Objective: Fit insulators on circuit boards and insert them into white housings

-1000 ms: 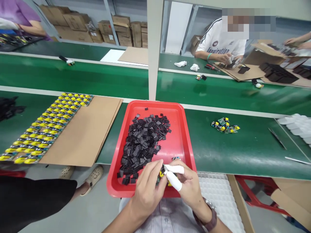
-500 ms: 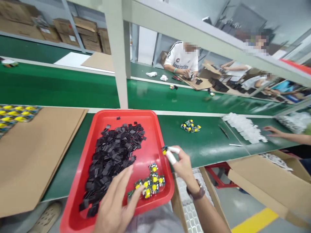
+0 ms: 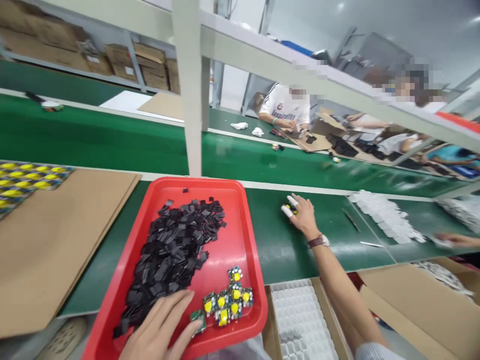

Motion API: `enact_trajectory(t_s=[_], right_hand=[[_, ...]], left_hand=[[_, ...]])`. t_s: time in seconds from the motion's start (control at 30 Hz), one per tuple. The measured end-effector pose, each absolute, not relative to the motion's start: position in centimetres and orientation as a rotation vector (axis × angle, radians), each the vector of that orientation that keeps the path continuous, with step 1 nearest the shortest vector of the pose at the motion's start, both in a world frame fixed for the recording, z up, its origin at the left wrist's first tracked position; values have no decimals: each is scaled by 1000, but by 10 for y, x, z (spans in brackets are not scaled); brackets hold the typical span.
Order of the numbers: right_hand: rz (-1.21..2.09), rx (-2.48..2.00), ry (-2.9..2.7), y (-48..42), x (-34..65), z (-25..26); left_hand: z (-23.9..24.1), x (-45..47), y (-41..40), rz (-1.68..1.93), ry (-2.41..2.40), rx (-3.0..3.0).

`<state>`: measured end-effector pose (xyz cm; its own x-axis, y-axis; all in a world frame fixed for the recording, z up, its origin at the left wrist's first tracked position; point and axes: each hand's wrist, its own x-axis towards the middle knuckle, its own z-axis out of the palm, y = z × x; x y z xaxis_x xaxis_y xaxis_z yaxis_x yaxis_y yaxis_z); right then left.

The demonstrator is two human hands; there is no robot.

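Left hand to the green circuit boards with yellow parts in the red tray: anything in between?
Nothing visible. The left hand touches the nearest of the green circuit boards with yellow parts; the pile of black plastic pieces lies beside them.

Green conveyor bench [image 3: 93, 140] (cartons [image 3: 150, 65], seemingly, behind).

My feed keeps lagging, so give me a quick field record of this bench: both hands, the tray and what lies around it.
left hand: open, flat in the red tray, touching the yellow-topped boards
right hand: stretched out on the green bench, at a small board pile; grip unclear
black parts: heap in tray's left side
cardboard sheet: left of tray
white moulded tray: boxed, below bench edge
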<state>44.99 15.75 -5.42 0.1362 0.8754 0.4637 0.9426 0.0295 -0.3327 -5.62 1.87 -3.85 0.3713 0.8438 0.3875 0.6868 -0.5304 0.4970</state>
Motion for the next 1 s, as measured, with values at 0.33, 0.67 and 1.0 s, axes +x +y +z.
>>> enact_trajectory(t_s=[0.33,0.67,1.0], right_hand=[[192,-1296,-2085,126,314,-21],[647,-1053,-2497,123,197,-31],[848,-874,-2090,73,209,6]], left_hand=[[-13,-21,9,242,1350,2337],[-3,-41,-4,467,1417,2081],[18,-34,16,647,1225,1993]])
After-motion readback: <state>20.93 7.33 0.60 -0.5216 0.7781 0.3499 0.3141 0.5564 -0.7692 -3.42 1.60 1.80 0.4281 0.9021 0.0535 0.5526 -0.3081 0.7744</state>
